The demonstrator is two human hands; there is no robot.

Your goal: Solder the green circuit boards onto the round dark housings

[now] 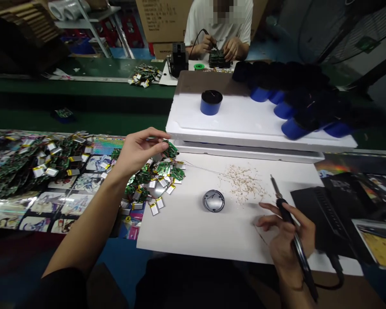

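Note:
My left hand point(140, 150) is closed, thumb and fingers pinching the edge of a small green circuit board point(170, 149) above a pile of similar boards point(144, 177) with silver battery cells wired to them. My right hand point(289, 234) grips a soldering iron point(296, 244) like a pen, its metal tip pointing up and away to the left. Between my hands, a round cup-shaped part point(213, 201) with a dark rim and silvery inside rests on the white work sheet point(180, 231). Thin wires point(209, 171) stretch from the pile toward the middle.
Small yellowish clippings point(244, 183) lie scattered on the sheet. Behind is a white foam tray point(238, 124) with blue-and-black round housings point(210, 103). A black box point(321, 214) with a cable stands right; a large board heap point(35, 163) lies left. A co-worker point(218, 34) sits opposite.

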